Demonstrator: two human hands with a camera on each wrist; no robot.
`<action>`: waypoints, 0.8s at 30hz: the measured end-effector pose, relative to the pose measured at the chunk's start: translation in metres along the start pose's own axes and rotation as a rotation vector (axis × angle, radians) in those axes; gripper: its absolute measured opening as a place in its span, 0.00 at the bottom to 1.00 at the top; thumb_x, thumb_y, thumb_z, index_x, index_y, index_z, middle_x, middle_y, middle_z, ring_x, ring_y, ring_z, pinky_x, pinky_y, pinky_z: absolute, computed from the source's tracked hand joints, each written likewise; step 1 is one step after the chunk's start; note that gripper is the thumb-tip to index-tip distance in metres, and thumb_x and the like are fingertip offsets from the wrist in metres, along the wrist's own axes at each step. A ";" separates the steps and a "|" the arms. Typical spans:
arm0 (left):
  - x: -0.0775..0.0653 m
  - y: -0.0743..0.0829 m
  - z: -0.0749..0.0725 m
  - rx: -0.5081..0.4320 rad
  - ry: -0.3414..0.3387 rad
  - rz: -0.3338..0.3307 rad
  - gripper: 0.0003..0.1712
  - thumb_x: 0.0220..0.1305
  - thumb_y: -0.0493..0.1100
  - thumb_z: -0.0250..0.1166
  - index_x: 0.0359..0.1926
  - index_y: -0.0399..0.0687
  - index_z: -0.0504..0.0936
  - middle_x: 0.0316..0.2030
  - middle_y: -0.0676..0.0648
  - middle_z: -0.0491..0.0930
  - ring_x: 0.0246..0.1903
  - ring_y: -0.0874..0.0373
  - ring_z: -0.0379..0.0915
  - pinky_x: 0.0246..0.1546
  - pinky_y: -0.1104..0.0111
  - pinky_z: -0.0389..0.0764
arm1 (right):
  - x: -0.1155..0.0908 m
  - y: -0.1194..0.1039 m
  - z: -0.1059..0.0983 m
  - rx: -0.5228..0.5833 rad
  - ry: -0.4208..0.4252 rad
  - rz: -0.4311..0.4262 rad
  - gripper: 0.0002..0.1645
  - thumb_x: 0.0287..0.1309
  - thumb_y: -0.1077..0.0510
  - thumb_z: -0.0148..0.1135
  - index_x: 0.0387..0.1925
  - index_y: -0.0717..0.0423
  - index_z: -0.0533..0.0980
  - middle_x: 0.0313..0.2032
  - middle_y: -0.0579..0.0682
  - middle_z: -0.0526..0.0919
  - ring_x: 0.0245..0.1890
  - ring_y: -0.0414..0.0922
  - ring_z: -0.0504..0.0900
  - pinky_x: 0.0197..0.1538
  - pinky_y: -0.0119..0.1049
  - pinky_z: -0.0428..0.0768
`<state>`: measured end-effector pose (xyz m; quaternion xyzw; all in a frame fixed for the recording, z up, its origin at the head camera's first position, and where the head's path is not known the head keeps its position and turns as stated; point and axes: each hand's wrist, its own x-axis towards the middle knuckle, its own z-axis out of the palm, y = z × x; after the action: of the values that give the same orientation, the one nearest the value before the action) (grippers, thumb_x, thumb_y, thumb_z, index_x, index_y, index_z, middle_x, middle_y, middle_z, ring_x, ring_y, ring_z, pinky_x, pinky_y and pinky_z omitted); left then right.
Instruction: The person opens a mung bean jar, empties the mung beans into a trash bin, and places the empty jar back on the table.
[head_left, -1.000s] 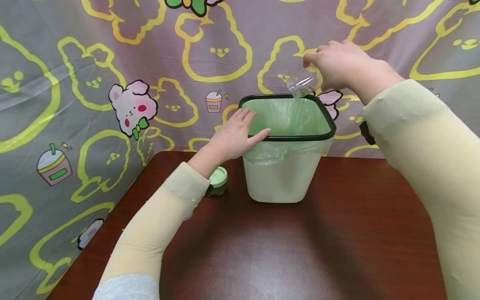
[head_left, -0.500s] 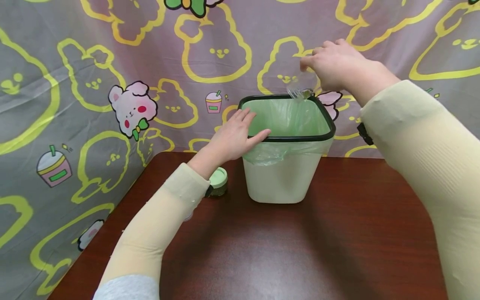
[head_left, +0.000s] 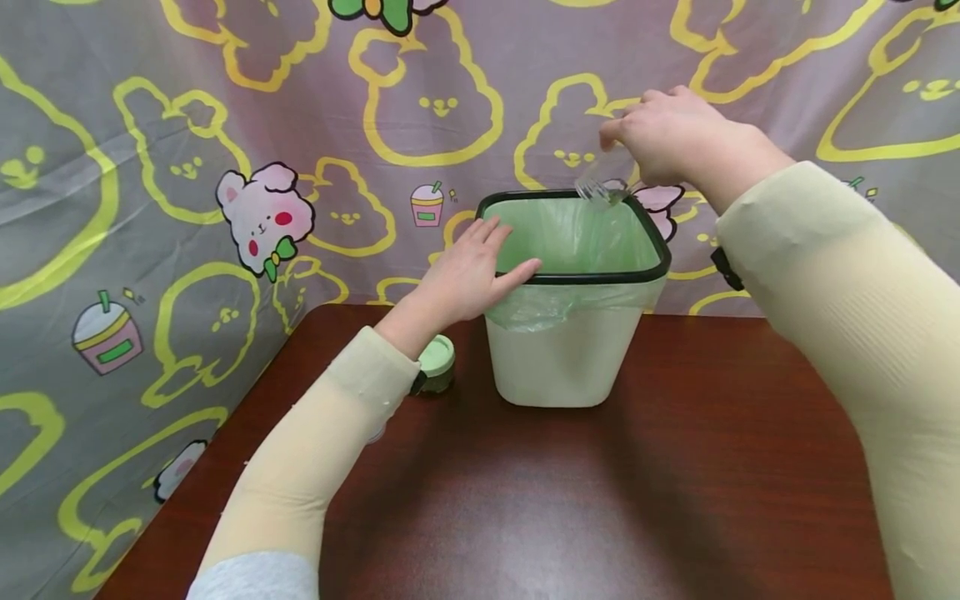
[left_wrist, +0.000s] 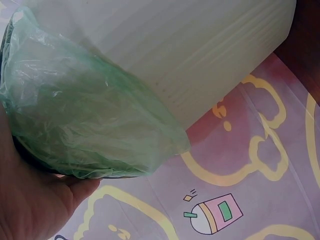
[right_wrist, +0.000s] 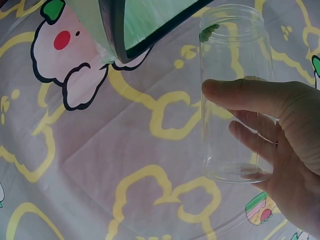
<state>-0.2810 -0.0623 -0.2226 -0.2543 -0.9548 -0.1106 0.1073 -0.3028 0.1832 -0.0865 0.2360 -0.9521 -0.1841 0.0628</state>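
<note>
My right hand (head_left: pixel 667 137) grips a clear jar (right_wrist: pixel 232 60), its open mouth tipped down over the back right rim of the bin. A small dark green clump (right_wrist: pixel 209 33) clings inside the jar close to the mouth. The pale bin (head_left: pixel 558 358) stands on the table, its black rim (head_left: pixel 592 277) folded over with a thin green bag (head_left: pixel 555 229). Outstretched fingers of my left hand (head_left: pixel 472 271) rest over the bin's left rim, with the thumb along the front edge. In the left wrist view, only part of that hand (left_wrist: pixel 35 205) shows beside the bag.
A small jar with a light green lid (head_left: pixel 437 358) stands left of the bin, partly behind my left wrist. The edge of a clear object (head_left: pixel 377 433) peeks out beside my left forearm. A rabbit-patterned curtain (head_left: pixel 435 92) hangs behind the brown table (head_left: pixel 525 500).
My right hand has shifted slightly left and down, and the jar's mouth tips a little lower. The left hand and the bin have stayed in place.
</note>
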 end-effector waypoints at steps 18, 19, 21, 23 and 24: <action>0.000 0.001 0.000 -0.004 0.003 0.007 0.49 0.67 0.74 0.41 0.73 0.41 0.58 0.73 0.40 0.50 0.73 0.48 0.41 0.70 0.60 0.46 | 0.002 -0.003 0.001 -0.102 0.089 -0.039 0.31 0.53 0.74 0.56 0.60 0.62 0.70 0.55 0.70 0.71 0.56 0.68 0.63 0.57 0.66 0.60; -0.001 0.001 0.000 -0.002 0.004 0.009 0.49 0.67 0.73 0.41 0.73 0.41 0.58 0.73 0.40 0.51 0.73 0.48 0.41 0.70 0.60 0.46 | 0.002 -0.003 0.000 -0.095 0.099 -0.037 0.31 0.53 0.74 0.56 0.60 0.61 0.69 0.56 0.70 0.70 0.57 0.68 0.62 0.57 0.66 0.60; -0.001 0.001 -0.001 0.001 0.004 0.008 0.48 0.68 0.73 0.41 0.73 0.41 0.58 0.73 0.40 0.51 0.73 0.48 0.42 0.70 0.60 0.46 | 0.003 -0.003 0.000 -0.086 0.100 -0.035 0.31 0.53 0.74 0.56 0.61 0.61 0.69 0.56 0.70 0.70 0.57 0.69 0.62 0.58 0.66 0.60; -0.001 0.001 -0.001 0.002 0.009 0.009 0.48 0.68 0.73 0.42 0.72 0.41 0.59 0.73 0.40 0.51 0.73 0.47 0.42 0.70 0.60 0.46 | 0.003 -0.003 -0.001 -0.080 0.082 -0.027 0.31 0.54 0.74 0.55 0.61 0.61 0.69 0.57 0.70 0.70 0.58 0.69 0.61 0.57 0.66 0.60; -0.001 0.001 -0.001 0.003 0.009 0.009 0.48 0.68 0.73 0.41 0.72 0.41 0.58 0.73 0.40 0.51 0.73 0.47 0.42 0.70 0.60 0.46 | 0.003 -0.002 -0.001 -0.080 0.071 -0.026 0.31 0.53 0.74 0.55 0.62 0.62 0.69 0.57 0.70 0.70 0.58 0.69 0.61 0.57 0.66 0.60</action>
<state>-0.2795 -0.0621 -0.2216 -0.2580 -0.9533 -0.1096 0.1123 -0.3040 0.1797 -0.0863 0.2520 -0.9380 -0.2141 0.1035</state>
